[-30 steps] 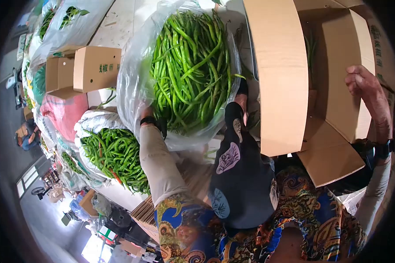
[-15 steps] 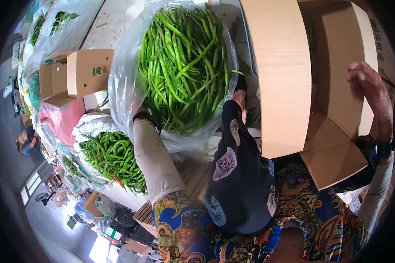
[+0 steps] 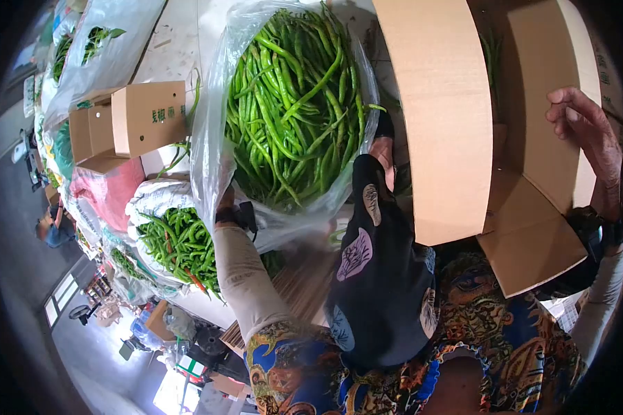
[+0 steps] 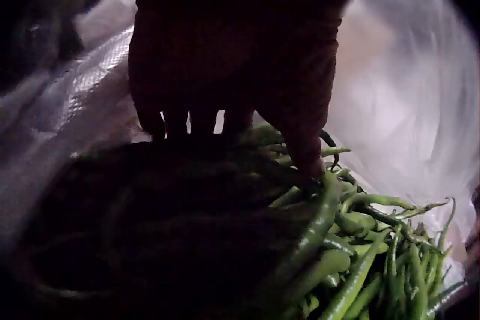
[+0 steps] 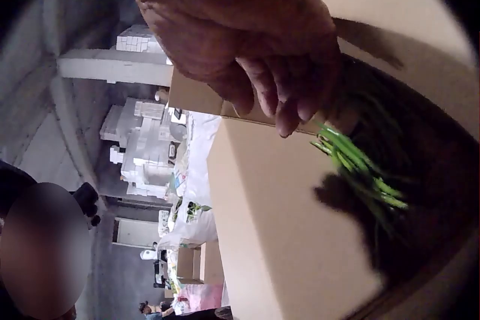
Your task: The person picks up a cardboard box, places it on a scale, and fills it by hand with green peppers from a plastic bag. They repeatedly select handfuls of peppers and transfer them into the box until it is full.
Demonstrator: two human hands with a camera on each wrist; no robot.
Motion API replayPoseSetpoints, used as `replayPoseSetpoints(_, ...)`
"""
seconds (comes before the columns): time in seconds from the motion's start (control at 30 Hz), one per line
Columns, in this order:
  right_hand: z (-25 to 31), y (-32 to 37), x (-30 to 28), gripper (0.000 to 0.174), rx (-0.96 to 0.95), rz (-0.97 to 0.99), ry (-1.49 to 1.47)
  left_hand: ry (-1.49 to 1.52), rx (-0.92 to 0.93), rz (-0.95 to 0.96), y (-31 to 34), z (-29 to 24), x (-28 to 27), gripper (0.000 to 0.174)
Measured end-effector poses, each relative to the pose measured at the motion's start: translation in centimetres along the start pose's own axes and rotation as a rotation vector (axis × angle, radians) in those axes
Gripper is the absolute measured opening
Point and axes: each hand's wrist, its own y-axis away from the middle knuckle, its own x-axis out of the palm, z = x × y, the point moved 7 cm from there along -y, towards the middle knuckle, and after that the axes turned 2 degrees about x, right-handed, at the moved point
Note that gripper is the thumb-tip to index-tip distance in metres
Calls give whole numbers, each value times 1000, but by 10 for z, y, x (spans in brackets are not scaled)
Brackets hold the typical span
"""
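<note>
Many peppers [image 3: 291, 117] nr. sm. box [image 3: 140, 130] w/ green "椒".

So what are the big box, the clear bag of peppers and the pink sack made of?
The big box looks like cardboard: matte brown, with flat flaps. The bag seems thin plastic: see-through, glossy and wrinkled. The pink sack is dull and creased: cloth or woven plastic, unclear which.

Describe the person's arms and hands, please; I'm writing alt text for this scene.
Both the left hand and right hand are bare, without gloves. Each wrist has a dark band, the left band carrying a small black device. A plain, pale left sleeve and pale right sleeve cover the forearms, below clothing with blue, gold and rust swirls.
</note>
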Motion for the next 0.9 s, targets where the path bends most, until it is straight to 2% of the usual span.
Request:
replayPoseSetpoints(0.2,5,2,3,38,-1,-3,87,-66,82,-27,16,-13,-15,33)
replayPoseSetpoints(0.27,7,4,4,36,-76,28,-9,-87,107,-37,22,-20,-22,33)
replayPoseSetpoints(0.37,7,4,2,35,-29,10,34,-115,140,-42,24,-37,-32,33)
replayPoseSetpoints(0.7,7,5,1,36,-30,16,17,199,-37,39,42,-62,-27,50)
replayPoseSetpoints(0.8,15,13,3,37,-19,-47,29,299,-83,48,49,-79,-30,59)
replayPoseSetpoints(0.83,17,13,4,38,-48,-15,6,295,-78,42,51,-87,-35,59)
replayPoseSetpoints(0.9,19,15,4,38,-84,13,-19,59,-2,-10,58,-113,-48,60)
